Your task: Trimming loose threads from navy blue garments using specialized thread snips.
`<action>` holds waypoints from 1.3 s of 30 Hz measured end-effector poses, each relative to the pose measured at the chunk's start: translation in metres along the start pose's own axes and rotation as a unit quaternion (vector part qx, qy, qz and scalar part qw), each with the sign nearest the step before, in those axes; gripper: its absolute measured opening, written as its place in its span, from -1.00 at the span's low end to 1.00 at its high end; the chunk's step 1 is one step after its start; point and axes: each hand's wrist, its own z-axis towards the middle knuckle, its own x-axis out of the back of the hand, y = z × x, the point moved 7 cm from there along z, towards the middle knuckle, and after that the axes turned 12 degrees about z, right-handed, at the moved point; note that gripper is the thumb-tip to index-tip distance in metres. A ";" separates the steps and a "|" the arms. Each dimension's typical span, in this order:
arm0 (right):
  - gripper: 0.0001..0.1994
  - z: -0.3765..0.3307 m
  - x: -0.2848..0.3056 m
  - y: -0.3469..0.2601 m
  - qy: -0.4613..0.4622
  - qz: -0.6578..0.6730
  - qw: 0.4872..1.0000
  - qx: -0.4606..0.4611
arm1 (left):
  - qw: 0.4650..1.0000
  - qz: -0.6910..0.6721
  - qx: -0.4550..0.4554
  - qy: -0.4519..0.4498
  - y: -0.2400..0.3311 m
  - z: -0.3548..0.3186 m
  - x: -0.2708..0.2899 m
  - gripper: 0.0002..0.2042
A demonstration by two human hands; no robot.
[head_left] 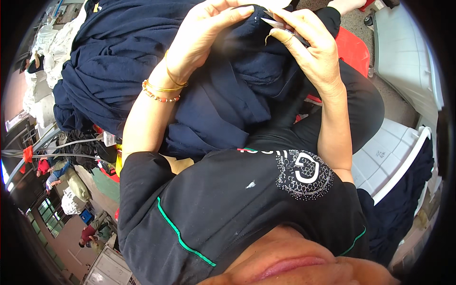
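A large heap of navy fabric (pixel 228 90) lies over my lap and spreads to the left. My left hand (pixel 202 31) is closed on a fold of it at the top of the view, thumb pressed on the cloth. My right hand (pixel 311 50) grips small thread snips (pixel 272 22), mostly hidden in the fingers. Their two pointed blades stand apart, tips close to the fold and near the left thumb. A short yellowish strand (pixel 267 39) hangs by the right fingertips.
To the right are a red plastic seat (pixel 354 51) and a white plastic bin (pixel 387 147) with dark cloth (pixel 403 199) beside it. White bundles (pixel 54 50) lie at the far left. Other people, one in a red top (pixel 88 236), are in the left background.
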 end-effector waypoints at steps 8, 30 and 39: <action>-0.68 0.001 0.004 -0.005 -0.004 -0.005 1.000 0.012 | 0.999 0.025 0.017 -0.011 0.000 0.000 -0.001 -0.87; -0.79 0.004 0.034 0.027 0.115 0.018 0.990 -0.081 | 0.926 0.068 -0.316 -0.193 0.036 -0.024 0.008 -0.85; -0.59 0.012 -0.010 -0.017 -0.025 -0.072 0.997 0.021 | 0.994 0.102 0.004 -0.038 0.021 -0.025 0.013 -0.83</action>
